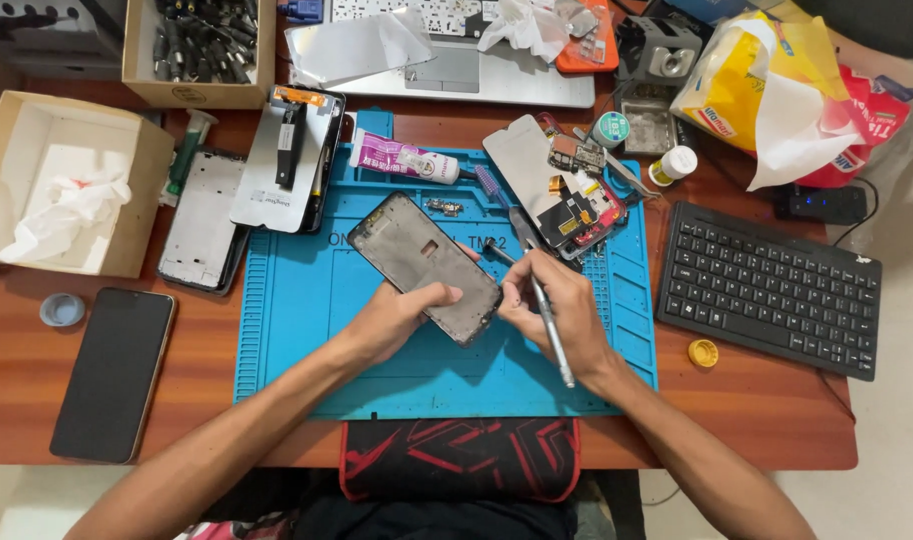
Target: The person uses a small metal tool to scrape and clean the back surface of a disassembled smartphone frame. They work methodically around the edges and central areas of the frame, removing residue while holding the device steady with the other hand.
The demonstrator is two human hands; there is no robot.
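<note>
Over the blue repair mat point(307, 330) at the middle of the wooden worktop point(757, 420), the head view shows both hands meeting on a dark phone frame point(422, 262) that lies tilted, its far end toward the upper left and its near end lifted slightly into the palms. The left hand point(397, 318) wraps the frame's lower edge, its grip clamped on it with thumb on top and fingers underneath. The right hand point(559, 305) has its grip closed around a slim metal tool point(547, 315), held like a pen, with the working tip pointing at the frame's right edge near the corner; whether the tip actually touches the frame I cannot tell. Just beyond the hands lie loose parts: a small flex piece point(443, 207), a stripped phone with exposed boards point(577, 205), a glue tube point(405, 160) and tweezers point(617, 165). Left of the mat sit a silver back panel point(203, 222) and a dark intact phone point(114, 372); a black keyboard point(772, 290) lies to the right. From here, the risk seems to be the tip slipping off the thin edge, since the frame is propped only by one hand: a skid could gouge the frame or jab the left thumb close by. Too much levering might also bend the frame, and a jolt could scatter the small parts resting near its far end.
</note>
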